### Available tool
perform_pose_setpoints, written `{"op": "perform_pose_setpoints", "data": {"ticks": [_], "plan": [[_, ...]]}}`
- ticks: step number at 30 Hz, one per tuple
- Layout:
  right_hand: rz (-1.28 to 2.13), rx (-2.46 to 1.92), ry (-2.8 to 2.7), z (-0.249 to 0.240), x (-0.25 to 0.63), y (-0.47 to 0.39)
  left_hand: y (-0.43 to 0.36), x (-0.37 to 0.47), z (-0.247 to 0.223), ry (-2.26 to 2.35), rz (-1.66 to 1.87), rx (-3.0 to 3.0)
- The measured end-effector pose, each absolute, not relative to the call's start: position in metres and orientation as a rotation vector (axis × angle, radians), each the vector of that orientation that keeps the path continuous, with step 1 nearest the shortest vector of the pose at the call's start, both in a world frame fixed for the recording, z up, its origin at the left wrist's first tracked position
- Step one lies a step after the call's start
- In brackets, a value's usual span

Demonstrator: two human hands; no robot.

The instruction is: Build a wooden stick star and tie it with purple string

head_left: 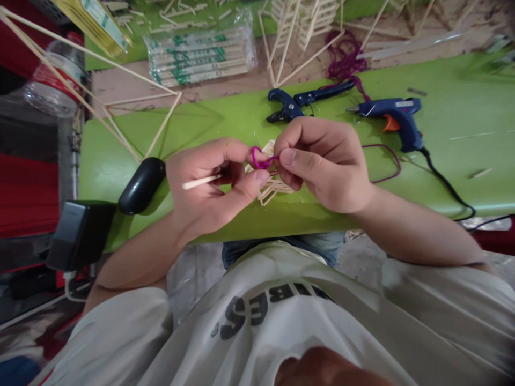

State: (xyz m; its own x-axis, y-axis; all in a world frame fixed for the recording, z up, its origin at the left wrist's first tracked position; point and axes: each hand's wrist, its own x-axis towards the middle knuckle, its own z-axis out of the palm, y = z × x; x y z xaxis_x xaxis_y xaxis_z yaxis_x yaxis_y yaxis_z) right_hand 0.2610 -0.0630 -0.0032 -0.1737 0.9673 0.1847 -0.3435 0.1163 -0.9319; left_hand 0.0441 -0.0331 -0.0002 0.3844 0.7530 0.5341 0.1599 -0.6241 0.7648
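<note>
A purple string [261, 161] is looped around the index fingertip of my left hand [213, 182], whose thumb closes in against it. From the curled fingers of that hand a thin wooden stick [201, 182] pokes out to the left. My right hand [325, 163] pinches the string between thumb and forefinger, close to the loop. Behind and below the fingertips shows a small frame of wooden sticks [276, 187], partly covered by both hands. The string's slack trails in a curve over the green table [442, 155] to the right.
Beyond my hands lie a blue cutter [287, 104] and a blue glue gun [392, 112] with a black cord. Packaged sticks [201, 56], a purple string bundle [344, 56] and stick frames [161, 128] fill the back and left. A black case [142, 185] sits by my left wrist.
</note>
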Motion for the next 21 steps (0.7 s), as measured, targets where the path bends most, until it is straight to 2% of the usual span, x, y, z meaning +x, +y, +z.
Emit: {"op": "perform_pose_setpoints", "data": {"ticks": [6, 12, 21], "plan": [[1.133, -0.737, -1.379, -0.012, 0.263, -0.069, -0.031, 0.043, -0.005, 0.829, 1.236, 2.05], [0.662, -0.875, -1.616, -0.021, 0.268, -0.075, -0.033, 0.039, -0.004, 0.865, 1.147, 2.046], [0.48, -0.881, -1.655, -0.006, 0.265, -0.071, -0.029, 0.04, -0.01, 0.757, 1.131, 1.846]]}}
